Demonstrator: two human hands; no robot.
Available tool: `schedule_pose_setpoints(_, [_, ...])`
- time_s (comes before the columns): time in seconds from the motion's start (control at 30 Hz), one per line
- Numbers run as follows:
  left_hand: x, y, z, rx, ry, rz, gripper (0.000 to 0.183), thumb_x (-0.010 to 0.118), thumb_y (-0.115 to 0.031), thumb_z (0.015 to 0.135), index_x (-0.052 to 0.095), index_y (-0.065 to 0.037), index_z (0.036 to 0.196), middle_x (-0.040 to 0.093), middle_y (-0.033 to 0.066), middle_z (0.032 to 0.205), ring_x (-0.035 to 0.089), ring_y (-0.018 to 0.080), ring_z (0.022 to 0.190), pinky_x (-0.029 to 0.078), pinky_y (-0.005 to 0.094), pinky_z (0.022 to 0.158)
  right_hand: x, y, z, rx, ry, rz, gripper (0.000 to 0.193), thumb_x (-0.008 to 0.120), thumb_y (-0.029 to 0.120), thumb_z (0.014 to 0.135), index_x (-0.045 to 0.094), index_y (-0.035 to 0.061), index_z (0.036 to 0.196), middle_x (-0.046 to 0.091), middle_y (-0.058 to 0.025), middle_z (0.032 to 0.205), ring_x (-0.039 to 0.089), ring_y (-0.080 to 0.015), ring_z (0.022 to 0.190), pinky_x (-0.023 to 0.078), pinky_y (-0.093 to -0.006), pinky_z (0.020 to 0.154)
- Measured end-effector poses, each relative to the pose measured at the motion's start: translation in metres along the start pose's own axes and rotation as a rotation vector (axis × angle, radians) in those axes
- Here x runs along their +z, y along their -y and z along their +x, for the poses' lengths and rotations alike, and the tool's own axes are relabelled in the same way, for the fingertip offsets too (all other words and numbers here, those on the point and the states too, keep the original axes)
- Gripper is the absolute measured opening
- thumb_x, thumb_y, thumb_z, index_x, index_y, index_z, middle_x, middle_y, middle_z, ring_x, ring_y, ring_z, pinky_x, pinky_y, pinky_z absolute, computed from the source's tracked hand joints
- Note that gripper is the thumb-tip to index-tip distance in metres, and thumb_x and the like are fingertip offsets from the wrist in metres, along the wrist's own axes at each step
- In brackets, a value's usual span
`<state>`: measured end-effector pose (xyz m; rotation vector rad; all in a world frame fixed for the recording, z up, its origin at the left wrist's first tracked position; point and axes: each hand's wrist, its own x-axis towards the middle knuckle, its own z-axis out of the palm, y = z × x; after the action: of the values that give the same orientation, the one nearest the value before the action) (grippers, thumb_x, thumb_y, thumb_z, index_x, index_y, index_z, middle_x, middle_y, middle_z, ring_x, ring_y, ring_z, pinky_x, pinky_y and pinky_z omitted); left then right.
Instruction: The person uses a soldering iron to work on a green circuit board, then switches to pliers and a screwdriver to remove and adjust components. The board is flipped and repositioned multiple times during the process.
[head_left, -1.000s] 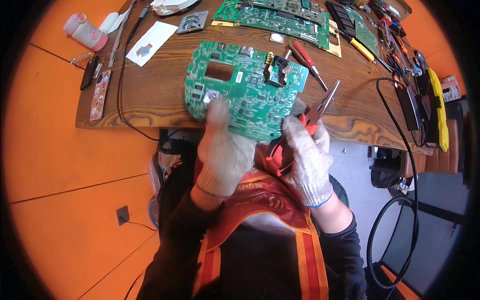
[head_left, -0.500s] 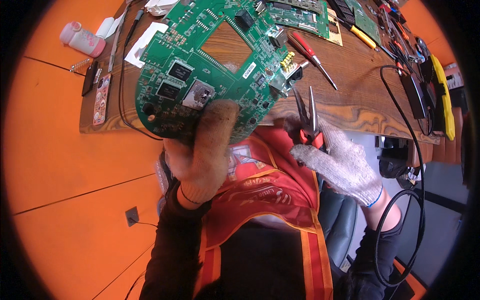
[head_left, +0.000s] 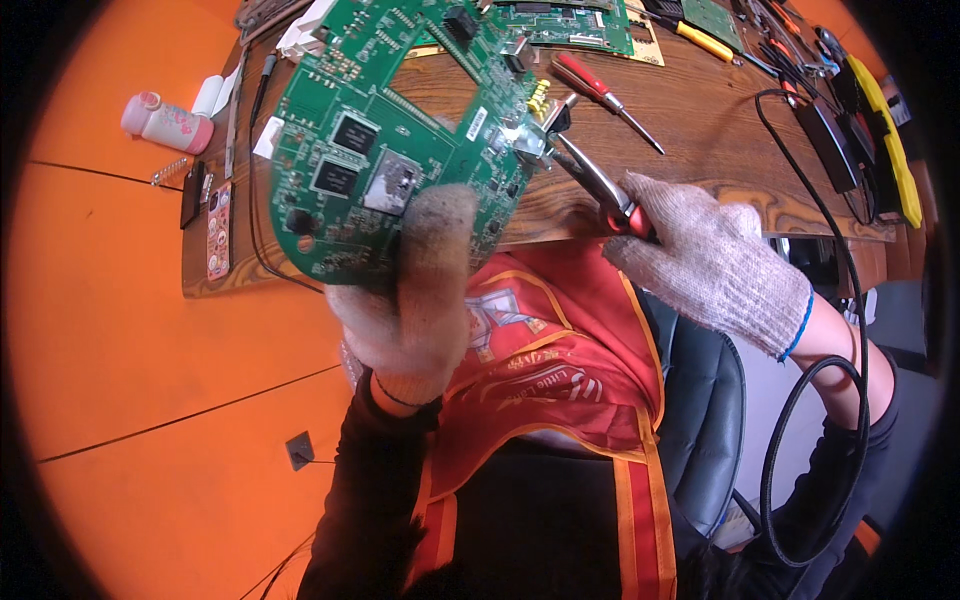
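The left hand (head_left: 415,290) grips the green circuit board (head_left: 405,132), which extends beyond its thumb; the right hand (head_left: 715,255) grips needle-nose pliers (head_left: 597,180), tips ahead-left at a metal connector (head_left: 533,150), contact unclear. Loose left-hand support may let the board twist; slipping tips may gouge it

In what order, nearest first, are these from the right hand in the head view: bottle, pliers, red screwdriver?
1. Pliers, held in the right hand.
2. Red screwdriver, on the table.
3. Bottle, far left.
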<state>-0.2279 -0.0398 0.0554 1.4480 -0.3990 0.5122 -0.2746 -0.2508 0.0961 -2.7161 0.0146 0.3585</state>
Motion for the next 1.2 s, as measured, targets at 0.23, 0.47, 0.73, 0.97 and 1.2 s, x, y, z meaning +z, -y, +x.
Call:
schedule_pose_setpoints(0.23, [0.004,0.002,0.001,0.179,0.040,0.098,0.029,0.067,-0.002,0.086,0.062,0.004,0.114,0.066,0.0117,0.106,0.063,0.0176,0.089,0.055,0.0312,0.075,0.002,0.008,0.008,-0.060,-0.196,-0.240,0.027,0.059,0.034,0.090,0.056,0.0089,0.099,0.065,-0.0158,0.085,0.067,-0.0332,0.085,0.051,-0.0450,0.068])
schedule_pose_setpoints(0.47, [0.000,-0.001,-0.001,0.352,0.324,0.531,0.042,0.074,-0.005,0.082,0.060,0.001,0.121,0.067,0.0168,0.106,0.070,0.0249,0.087,0.054,0.0290,0.076,-0.021,0.030,0.022,0.138,0.343,0.136,0.033,0.059,0.040,0.088,0.063,0.0090,0.100,0.064,-0.0138,0.076,0.068,-0.0257,0.077,0.054,-0.0387,0.062])
schedule_pose_setpoints(0.73, [-0.007,0.003,0.002,0.250,0.226,0.300,0.032,0.074,-0.001,0.078,0.067,0.000,0.110,0.069,0.0162,0.106,0.069,0.0295,0.092,0.055,0.0341,0.079,0.003,0.039,0.017,0.251,0.476,0.656,0.037,0.067,0.044,0.083,0.060,0.0076,0.080,0.059,-0.0043,0.062,0.056,-0.0135,0.050,0.045,-0.0269,0.050])
schedule_pose_setpoints(0.97, [-0.011,0.018,0.009,0.358,0.240,0.244,0.029,0.074,-0.004,0.079,0.067,0.003,0.106,0.071,0.0147,0.099,0.070,0.0222,0.087,0.054,0.0303,0.077,0.023,0.022,0.012,-0.141,0.323,0.508,0.019,0.062,0.028,0.090,0.066,0.0139,0.102,0.064,-0.0049,0.073,0.063,-0.0173,0.060,0.050,-0.0281,0.055])
schedule_pose_setpoints(1.2, [-0.013,0.035,0.015,0.267,-0.153,0.274,0.027,0.070,-0.007,0.079,0.063,0.003,0.103,0.067,0.0091,0.095,0.065,0.0189,0.080,0.055,0.0305,0.070,0.074,0.021,0.009,0.005,0.771,2.007,0.016,0.055,0.018,0.096,0.062,0.0042,0.098,0.062,-0.0050,0.074,0.065,-0.0191,0.069,0.053,-0.0315,0.061])
